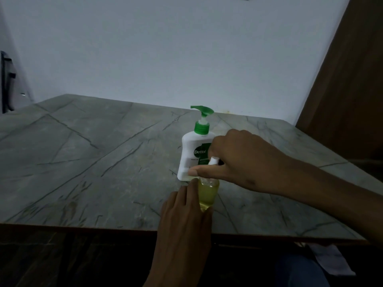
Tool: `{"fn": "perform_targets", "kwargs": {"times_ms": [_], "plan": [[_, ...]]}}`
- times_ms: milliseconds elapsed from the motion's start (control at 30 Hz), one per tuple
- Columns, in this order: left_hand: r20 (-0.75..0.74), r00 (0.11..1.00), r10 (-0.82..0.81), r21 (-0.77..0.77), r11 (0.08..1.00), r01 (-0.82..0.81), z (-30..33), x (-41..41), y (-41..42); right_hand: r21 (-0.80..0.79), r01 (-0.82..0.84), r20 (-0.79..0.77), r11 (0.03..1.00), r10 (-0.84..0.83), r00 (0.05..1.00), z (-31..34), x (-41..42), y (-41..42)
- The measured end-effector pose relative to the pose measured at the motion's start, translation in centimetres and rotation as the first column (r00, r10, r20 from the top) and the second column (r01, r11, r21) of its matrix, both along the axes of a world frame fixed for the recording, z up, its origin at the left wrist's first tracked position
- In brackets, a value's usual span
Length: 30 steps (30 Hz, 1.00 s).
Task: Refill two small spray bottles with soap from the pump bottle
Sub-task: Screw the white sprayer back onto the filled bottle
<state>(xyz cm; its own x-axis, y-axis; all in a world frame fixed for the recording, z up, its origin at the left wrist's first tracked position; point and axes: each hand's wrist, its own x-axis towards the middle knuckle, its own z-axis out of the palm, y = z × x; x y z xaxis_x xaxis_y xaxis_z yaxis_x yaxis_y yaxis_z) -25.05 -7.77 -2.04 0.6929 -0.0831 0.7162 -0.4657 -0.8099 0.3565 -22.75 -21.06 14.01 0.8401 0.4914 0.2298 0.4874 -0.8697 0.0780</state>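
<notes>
A small clear spray bottle point(207, 193) filled with yellow-green liquid stands on the grey marble table point(93, 162). My left hand point(184, 210) grips its body from the near side. My right hand point(234, 162) is over the bottle's top, thumb and fingers pinching its white spray cap point(213, 160). Just behind stands the white soap pump bottle point(191, 154) with a green pump head, upright. Only one small spray bottle is visible.
The table's front edge point(145, 229) runs across the lower frame. A white wall lies behind, a brown wooden panel point(348, 90) at the right, and a dark object point(7, 83) at the far left.
</notes>
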Motion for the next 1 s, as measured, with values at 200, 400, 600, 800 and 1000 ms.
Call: {"fn": "perform_targets", "kwargs": {"times_ms": [200,400,600,800,1000], "plan": [[0.043,0.999,0.006,-0.011,1.000,-0.006,-0.1,0.0,-0.1,0.047,-0.213,-0.123,0.976,0.217,0.968,1.9,-0.6,-1.3],[0.101,0.995,-0.011,-0.028,1.000,0.014,0.0,-0.2,-0.2,-0.014,-0.132,-0.103,0.991,0.130,0.986,1.1,-0.2,-1.1],[0.093,0.996,0.004,0.004,1.000,-0.004,-0.2,-0.2,-0.1,0.021,-0.140,-0.024,0.990,0.141,0.990,1.1,0.5,-1.0],[0.017,1.000,-0.001,-0.030,1.000,0.002,-0.2,-0.6,-0.2,0.010,-0.286,-0.186,0.958,0.283,0.941,1.9,0.4,-1.9],[-0.042,0.999,-0.022,-0.045,0.999,0.020,-0.3,-0.8,0.1,-0.050,-0.078,-0.002,0.996,0.078,0.997,0.1,0.2,-0.6]]}}
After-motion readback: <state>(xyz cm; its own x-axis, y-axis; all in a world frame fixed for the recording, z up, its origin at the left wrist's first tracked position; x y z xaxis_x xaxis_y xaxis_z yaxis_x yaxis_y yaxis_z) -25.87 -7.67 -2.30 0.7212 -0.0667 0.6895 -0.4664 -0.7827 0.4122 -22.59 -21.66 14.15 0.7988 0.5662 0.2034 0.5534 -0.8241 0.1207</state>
